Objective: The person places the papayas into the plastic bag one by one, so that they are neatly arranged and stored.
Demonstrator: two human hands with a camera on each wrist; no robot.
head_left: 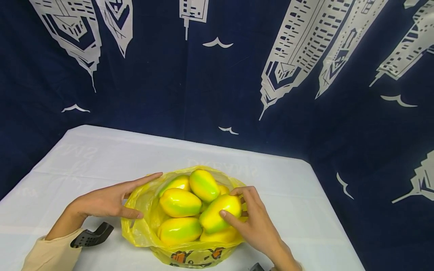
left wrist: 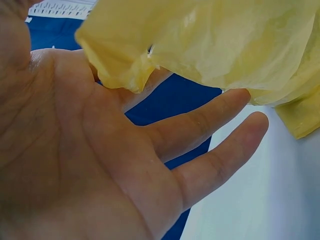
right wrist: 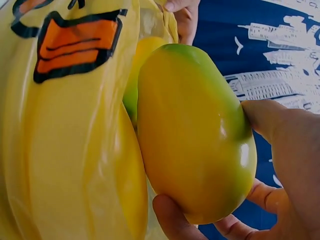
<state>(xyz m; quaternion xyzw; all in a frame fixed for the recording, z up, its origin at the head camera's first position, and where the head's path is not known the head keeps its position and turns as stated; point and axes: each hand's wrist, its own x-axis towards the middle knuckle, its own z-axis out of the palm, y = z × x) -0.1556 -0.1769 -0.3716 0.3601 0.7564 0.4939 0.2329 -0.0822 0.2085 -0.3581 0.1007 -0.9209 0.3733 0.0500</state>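
A yellow plastic bag (head_left: 139, 235) stands wide-mouthed on the table, with several yellow-green mangoes (head_left: 180, 202) piled inside. My right hand (head_left: 252, 222) grips one mango (head_left: 220, 213) at the bag's right side, thumb on its near face and fingers around its far end. In the right wrist view, the gripped mango (right wrist: 195, 135) is beside the bag wall (right wrist: 65, 135) with its orange and black print. At the bag's left rim, my left hand (head_left: 108, 199) has its fingers extended and its thumb against the plastic. The left wrist view shows the left hand's (left wrist: 115, 145) straight fingers below the plastic.
A white cloth (head_left: 112, 158) covers the table under the bag. Behind and to the right hangs a dark blue curtain (head_left: 217, 90) with white building prints. A black device (head_left: 92, 237) is on the left wrist.
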